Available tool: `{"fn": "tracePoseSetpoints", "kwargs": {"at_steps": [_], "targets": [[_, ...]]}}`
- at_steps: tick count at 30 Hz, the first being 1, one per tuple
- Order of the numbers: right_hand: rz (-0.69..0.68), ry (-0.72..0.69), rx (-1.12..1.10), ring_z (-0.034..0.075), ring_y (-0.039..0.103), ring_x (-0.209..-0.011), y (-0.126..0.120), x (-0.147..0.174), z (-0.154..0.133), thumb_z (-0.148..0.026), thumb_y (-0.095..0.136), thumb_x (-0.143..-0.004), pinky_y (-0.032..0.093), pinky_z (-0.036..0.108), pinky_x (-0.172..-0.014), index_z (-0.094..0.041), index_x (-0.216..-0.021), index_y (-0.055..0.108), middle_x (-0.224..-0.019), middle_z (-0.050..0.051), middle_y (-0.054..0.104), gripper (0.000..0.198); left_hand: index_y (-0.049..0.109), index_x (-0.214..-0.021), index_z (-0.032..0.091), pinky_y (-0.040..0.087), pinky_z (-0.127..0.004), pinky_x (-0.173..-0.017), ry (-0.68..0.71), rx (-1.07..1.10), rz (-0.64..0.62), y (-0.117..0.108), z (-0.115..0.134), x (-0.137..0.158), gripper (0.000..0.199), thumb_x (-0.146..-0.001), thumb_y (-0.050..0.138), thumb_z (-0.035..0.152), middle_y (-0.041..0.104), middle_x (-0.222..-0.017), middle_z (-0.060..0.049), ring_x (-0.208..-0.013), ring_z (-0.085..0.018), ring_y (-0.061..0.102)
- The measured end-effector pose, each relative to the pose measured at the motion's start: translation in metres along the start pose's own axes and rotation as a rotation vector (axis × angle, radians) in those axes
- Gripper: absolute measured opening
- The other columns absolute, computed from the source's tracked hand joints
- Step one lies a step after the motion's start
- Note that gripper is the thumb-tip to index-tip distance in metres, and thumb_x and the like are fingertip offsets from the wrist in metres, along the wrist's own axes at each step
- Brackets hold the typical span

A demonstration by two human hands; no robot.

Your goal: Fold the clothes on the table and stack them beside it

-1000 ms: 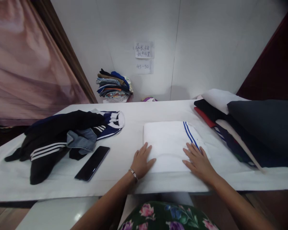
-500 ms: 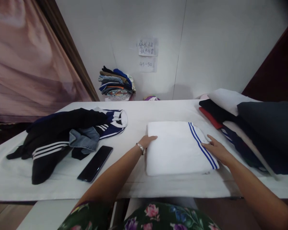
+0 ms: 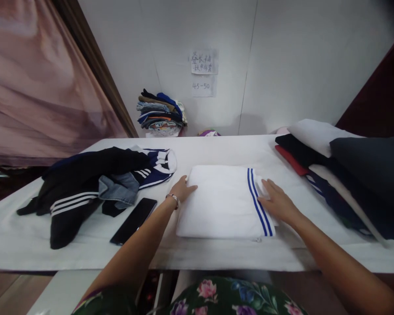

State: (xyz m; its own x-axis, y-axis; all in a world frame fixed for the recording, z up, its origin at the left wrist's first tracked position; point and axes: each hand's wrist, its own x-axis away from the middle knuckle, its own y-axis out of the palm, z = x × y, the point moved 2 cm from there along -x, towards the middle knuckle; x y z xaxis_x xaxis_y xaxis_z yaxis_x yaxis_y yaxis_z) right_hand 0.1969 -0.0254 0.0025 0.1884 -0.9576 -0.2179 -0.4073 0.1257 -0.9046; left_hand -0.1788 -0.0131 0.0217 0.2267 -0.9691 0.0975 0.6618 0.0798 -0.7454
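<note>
1. Fingers of my left hand (image 3: 183, 188) lay flat and loosely spread on the left edge of the folded white garment (image 3: 221, 201), holding nothing.
2. My right hand (image 3: 277, 202) rested palm down on the garment's right side, fingers (image 3: 268, 187) stretched out and slightly apart beside the two blue stripes (image 3: 258, 202), gripping nothing.
3. That garment lay folded in a neat block at the middle of the white tabletop (image 3: 216, 151), just in front of me.
4. I wore a bracelet (image 3: 174, 197) on my left wrist.
5. A dark phone (image 3: 134, 221) lay face up on the tabletop left of my left arm, near but not touching it.
6. Beyond the phone sat a loose heap of dark clothes (image 3: 95, 183) with white stripes and a bit of denim.
7. On the right end of the tabletop, folded clothes (image 3: 341, 170) in white, black, red and dark grey were stacked, well apart from my right hand.
8. Against the far wall stood another pile of folded clothes (image 3: 160, 114), below two paper notes (image 3: 203, 72).
</note>
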Motion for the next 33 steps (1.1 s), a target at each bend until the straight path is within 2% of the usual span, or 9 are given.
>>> {"fn": "tracePoseSetpoints", "kwargs": {"at_steps": [4, 7, 12, 16, 21, 25, 28, 30, 33], "targets": [[0.01, -0.18, 0.044, 0.03, 0.02, -0.142, -0.007, -0.039, -0.057, -0.047, 0.044, -0.089, 0.027, 0.048, -0.111, -0.016, -0.144, 0.034, -0.154, 0.015, 0.024, 0.064, 0.034, -0.143, 0.013, 0.023, -0.042, -0.114, 0.299, -0.34, 0.068, 0.017, 0.043, 0.01, 0.072, -0.085, 0.051, 0.052, 0.028, -0.153, -0.016, -0.141, -0.027, 0.025], [-0.067, -0.206, 0.097, 0.029, 0.012, -0.144, 0.006, -0.073, -0.088, -0.052, 0.039, -0.091, 0.019, 0.052, -0.112, -0.018, -0.145, 0.031, -0.157, 0.013, 0.018, 0.065, 0.033, -0.145, 0.018, 0.015, -0.052, -0.114, 0.373, -0.543, -0.03, 0.046, 0.059, 0.017, 0.074, -0.087, 0.037, 0.063, 0.02, -0.156, -0.011, -0.144, -0.029, 0.014], [-0.287, 0.013, 0.229, 0.033, 0.02, -0.141, 0.043, -0.1, -0.061, -0.057, 0.033, -0.091, 0.02, 0.059, -0.108, -0.02, -0.139, 0.04, -0.154, 0.011, 0.027, 0.061, 0.032, -0.147, 0.02, 0.009, -0.055, -0.114, 0.412, -0.704, -0.124, 0.077, 0.053, 0.022, 0.074, -0.089, 0.021, 0.065, 0.021, -0.156, -0.008, -0.144, -0.028, 0.014], [-0.282, 0.042, 0.225, 0.033, 0.021, -0.14, 0.058, -0.1, -0.037, -0.061, 0.031, -0.09, 0.023, 0.059, -0.107, -0.022, -0.137, 0.041, -0.155, 0.008, 0.026, 0.062, 0.032, -0.147, 0.019, 0.01, -0.056, -0.114, 0.432, -0.705, -0.114, 0.078, 0.049, 0.023, 0.075, -0.089, 0.019, 0.064, 0.022, -0.156, -0.008, -0.144, -0.028, 0.016], [-0.279, 0.049, 0.138, 0.034, 0.021, -0.14, 0.057, -0.106, -0.037, -0.061, 0.035, -0.088, 0.021, 0.062, -0.108, -0.024, -0.136, 0.045, -0.154, 0.007, 0.028, 0.062, 0.034, -0.146, 0.02, 0.009, -0.057, -0.113, 0.432, -0.663, -0.112, 0.081, 0.052, 0.021, 0.074, -0.089, 0.022, 0.065, 0.022, -0.156, -0.009, -0.144, -0.029, 0.015], [-0.184, 0.07, -0.206, 0.027, 0.027, -0.14, 0.041, -0.099, -0.018, -0.056, 0.038, -0.089, 0.022, 0.048, -0.114, -0.023, -0.137, 0.046, -0.149, 0.006, 0.038, 0.059, 0.038, -0.143, 0.023, 0.012, -0.054, -0.114, 0.433, -0.482, -0.14, 0.068, 0.052, 0.015, 0.067, -0.089, 0.032, 0.061, 0.026, -0.155, -0.008, -0.143, -0.027, 0.019], [0.001, 0.023, -0.355, 0.021, 0.027, -0.141, 0.022, -0.065, 0.015, -0.046, 0.034, -0.093, 0.024, 0.04, -0.116, -0.022, -0.143, 0.039, -0.15, 0.004, 0.036, 0.056, 0.04, -0.142, 0.02, 0.024, -0.042, -0.115, 0.489, -0.223, -0.059, 0.036, 0.032, 0.013, 0.056, -0.092, 0.034, 0.046, 0.031, -0.153, -0.007, -0.14, -0.02, 0.029], [0.067, -0.128, -0.356, 0.021, 0.028, -0.14, 0.01, -0.03, 0.036, -0.036, 0.038, -0.092, 0.023, 0.042, -0.116, -0.026, -0.146, 0.034, -0.151, 0.002, 0.034, 0.055, 0.044, -0.138, 0.017, 0.029, -0.039, -0.113, 0.559, -0.155, 0.075, 0.01, 0.007, 0.017, 0.051, -0.091, 0.036, 0.033, 0.038, -0.149, -0.009, -0.137, -0.019, 0.035], [0.03, -0.454, -0.21, 0.023, 0.021, -0.142, -0.002, 0.024, 0.053, -0.022, 0.041, -0.088, 0.023, 0.047, -0.116, -0.03, -0.15, 0.022, -0.156, 0.0, 0.022, 0.065, 0.044, -0.137, 0.016, 0.032, -0.045, -0.112, 0.745, -0.268, 0.173, -0.016, -0.037, 0.034, 0.054, -0.083, 0.041, 0.015, 0.044, -0.144, -0.012, -0.135, -0.022, 0.038]]}}
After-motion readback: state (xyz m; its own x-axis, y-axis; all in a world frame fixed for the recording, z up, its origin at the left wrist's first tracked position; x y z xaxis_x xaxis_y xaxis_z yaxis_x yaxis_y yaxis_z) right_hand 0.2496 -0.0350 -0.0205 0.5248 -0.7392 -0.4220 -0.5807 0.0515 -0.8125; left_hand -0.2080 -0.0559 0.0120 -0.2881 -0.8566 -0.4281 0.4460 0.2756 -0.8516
